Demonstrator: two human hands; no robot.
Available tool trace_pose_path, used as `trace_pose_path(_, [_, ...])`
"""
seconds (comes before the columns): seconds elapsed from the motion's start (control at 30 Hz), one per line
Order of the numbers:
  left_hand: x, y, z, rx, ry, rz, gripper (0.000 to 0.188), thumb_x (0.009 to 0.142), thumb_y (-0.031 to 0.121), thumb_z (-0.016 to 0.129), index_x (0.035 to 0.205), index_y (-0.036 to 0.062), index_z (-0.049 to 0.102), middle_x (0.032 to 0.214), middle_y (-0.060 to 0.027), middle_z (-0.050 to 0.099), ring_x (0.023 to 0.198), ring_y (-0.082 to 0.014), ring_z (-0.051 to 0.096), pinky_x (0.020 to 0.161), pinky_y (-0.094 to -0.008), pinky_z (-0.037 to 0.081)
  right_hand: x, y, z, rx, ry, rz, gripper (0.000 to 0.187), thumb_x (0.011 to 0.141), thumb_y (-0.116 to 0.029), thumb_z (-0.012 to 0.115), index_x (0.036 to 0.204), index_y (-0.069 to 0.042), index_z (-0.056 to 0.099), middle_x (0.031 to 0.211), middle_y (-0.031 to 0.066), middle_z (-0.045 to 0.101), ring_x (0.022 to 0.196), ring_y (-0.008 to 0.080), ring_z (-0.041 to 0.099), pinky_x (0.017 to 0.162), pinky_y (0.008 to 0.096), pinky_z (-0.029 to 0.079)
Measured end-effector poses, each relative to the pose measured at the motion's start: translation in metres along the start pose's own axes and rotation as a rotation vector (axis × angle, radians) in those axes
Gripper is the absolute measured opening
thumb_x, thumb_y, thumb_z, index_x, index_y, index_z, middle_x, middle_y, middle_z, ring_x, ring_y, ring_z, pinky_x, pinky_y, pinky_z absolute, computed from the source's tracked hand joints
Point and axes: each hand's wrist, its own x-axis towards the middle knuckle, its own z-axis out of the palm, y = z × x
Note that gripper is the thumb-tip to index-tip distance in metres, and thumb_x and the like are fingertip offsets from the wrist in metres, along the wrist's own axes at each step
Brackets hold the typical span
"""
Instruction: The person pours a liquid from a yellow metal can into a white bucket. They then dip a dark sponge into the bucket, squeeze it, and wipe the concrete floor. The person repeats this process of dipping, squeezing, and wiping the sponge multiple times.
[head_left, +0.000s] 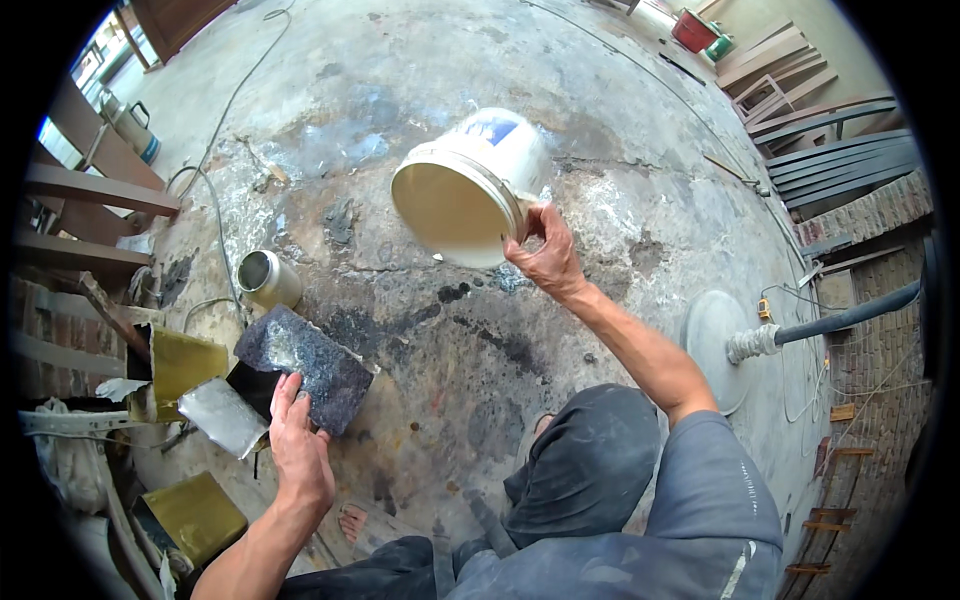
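My right hand (552, 256) grips the rim of a white plastic bucket (520, 150) with a blue patch on its side. The bucket is tipped, its mouth turned toward me, and its inside looks pale. On the left, my left hand (300, 450) has its fingers stretched out against the edge of a dark, speckled rough slab (310, 362). I cannot make out whether the thumb reaches under it. Beside that hand lies a silvery-grey block-like piece (226, 416). Just beyond the slab a pale round can (275, 282) stands with its mouth showing.
Yellowish square tins (190, 375) stand at the left, near wooden pieces (100, 190). A cable (215, 190) winds over the stained concrete floor (600, 330). To the right, a round grey disc (708, 345) joins a dark pole (850, 315). Metal slats (850, 165) lean at the far right.
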Motion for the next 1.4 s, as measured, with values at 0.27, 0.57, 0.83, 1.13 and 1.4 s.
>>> trace_pose_path(0.27, [0.009,-0.011,-0.012,-0.025,-0.043,-0.004,0.055,0.099,0.023,0.047,0.152,0.0143,0.036,0.150,0.0005,0.038,0.122,-0.0161,0.044,0.101,-0.0384,0.034,0.012,0.017,0.035,-0.501,0.103,-0.473,0.035,0.077,-0.010,0.076,0.100,-0.005,0.051,0.096,0.0120,0.056,0.090,0.0282,0.061,0.073,0.0396,0.056])
trace_pose_path(0.57, [0.018,-0.023,-0.018,0.124,0.021,0.091,0.049,0.097,0.024,0.048,0.142,0.0054,0.049,0.157,0.0020,0.030,0.113,-0.0153,0.048,0.078,-0.0300,0.043,0.013,-0.011,0.053,-0.144,-0.154,-0.090,0.038,0.079,-0.016,0.075,0.108,-0.002,0.054,0.095,0.0154,0.060,0.087,0.0306,0.064,0.076,0.0414,0.054])
trace_pose_path(0.83, [0.007,-0.008,-0.005,0.128,-0.003,0.021,0.054,0.098,0.022,0.047,0.151,0.0151,0.036,0.153,0.0044,0.038,0.129,-0.0122,0.037,0.095,-0.0345,0.034,-0.002,0.032,0.045,0.525,-0.186,0.798,0.033,0.091,-0.028,0.069,0.097,0.001,0.054,0.089,0.0086,0.060,0.071,0.0147,0.060,0.062,0.0287,0.053])
trace_pose_path(1.13, [0.022,-0.031,-0.017,0.110,0.064,0.178,0.046,0.098,0.020,0.049,0.138,-0.0012,0.051,0.154,-0.0018,0.034,0.099,-0.0124,0.052,0.073,-0.0282,0.047,0.022,-0.005,-0.003,-0.880,-0.784,0.270,0.050,0.098,-0.043,0.055,0.094,0.005,0.070,0.079,0.0216,0.070,0.075,0.0329,0.070,0.068,0.0452,0.057])
trace_pose_path(1.4, [0.008,-0.009,-0.013,0.120,-0.001,0.032,0.053,0.099,0.024,0.048,0.150,0.0151,0.038,0.152,0.0030,0.040,0.124,-0.0150,0.042,0.099,-0.0399,0.035,0.030,-0.145,0.117,0.446,-1.168,0.582,0.058,0.098,-0.039,0.056,0.141,-0.001,0.049,0.117,0.0119,0.063,0.105,0.0207,0.063,0.085,0.0360,0.058])
